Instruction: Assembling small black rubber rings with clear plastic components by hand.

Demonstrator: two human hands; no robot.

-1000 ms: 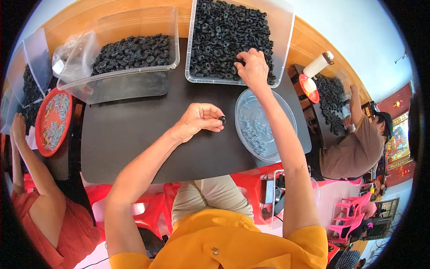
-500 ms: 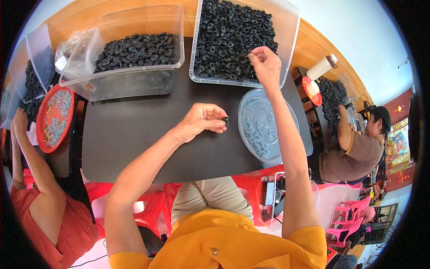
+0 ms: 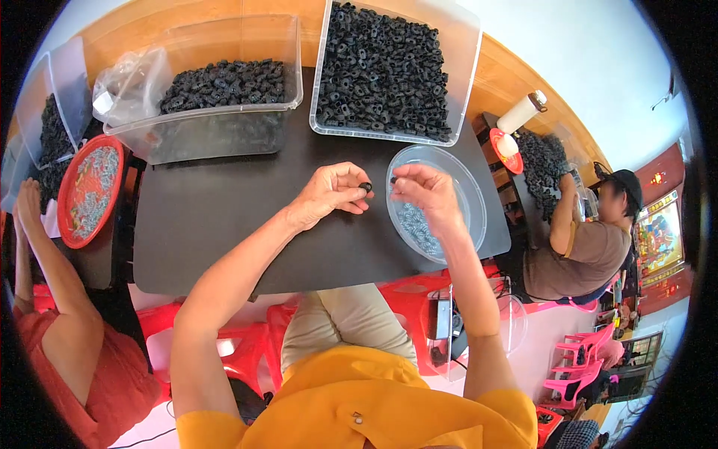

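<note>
Over the middle of the dark table, my left hand (image 3: 329, 196) pinches a small black plastic part (image 3: 366, 187) between thumb and fingers. Just right of it, my right hand (image 3: 432, 196) is closed on another small black piece (image 3: 393, 180) at its fingertips. The two pieces are a short way apart. Beneath my right hand lies a round clear plastic dish (image 3: 470, 198) with many small metal pieces (image 3: 417, 228), like screws or springs. Behind it a clear bin (image 3: 381, 135) holds a heap of black plastic parts (image 3: 381, 75).
A second clear bin (image 3: 217, 138) of black parts stands back left, a crumpled clear bag (image 3: 131, 86) at its side. People work at neighbouring tables, one in a red top (image 3: 97, 374), another in a brown shirt (image 3: 576, 258). A red tray (image 3: 66, 202) of metal pieces sits left.
My right hand has come from the far right bin back toward my left hand, with a small black piece at its fingertips. My left hand keeps hold of its black part.
</note>
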